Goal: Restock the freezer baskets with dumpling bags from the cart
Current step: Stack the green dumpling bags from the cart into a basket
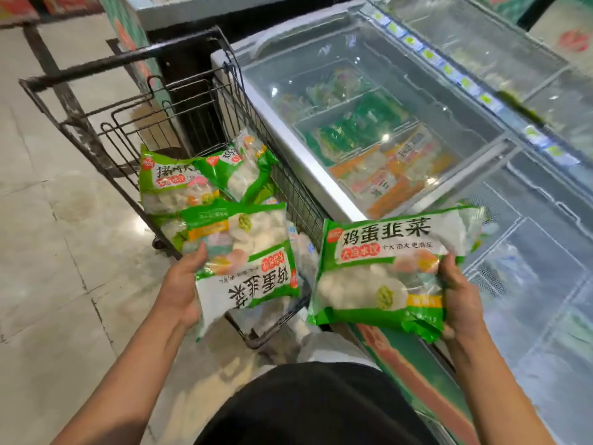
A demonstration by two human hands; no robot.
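My left hand [182, 285] grips a green and white dumpling bag [247, 261] by its left edge, above the near end of the black wire cart [205, 101]. My right hand [462, 295] grips a second green and white dumpling bag [385, 268] by its right edge, over the freezer's front rim. Several more green bags [179, 184] lie piled in the cart. The chest freezer [301, 149] stands right of the cart, with baskets of green and orange packs [385, 175] seen through its glass lids.
A second row of glass-topped freezers [513, 59] runs behind, with green price tags along the divider. Tiled floor [57, 220] spreads out left of the cart. The cart's handle bar [128, 59] points away from me.
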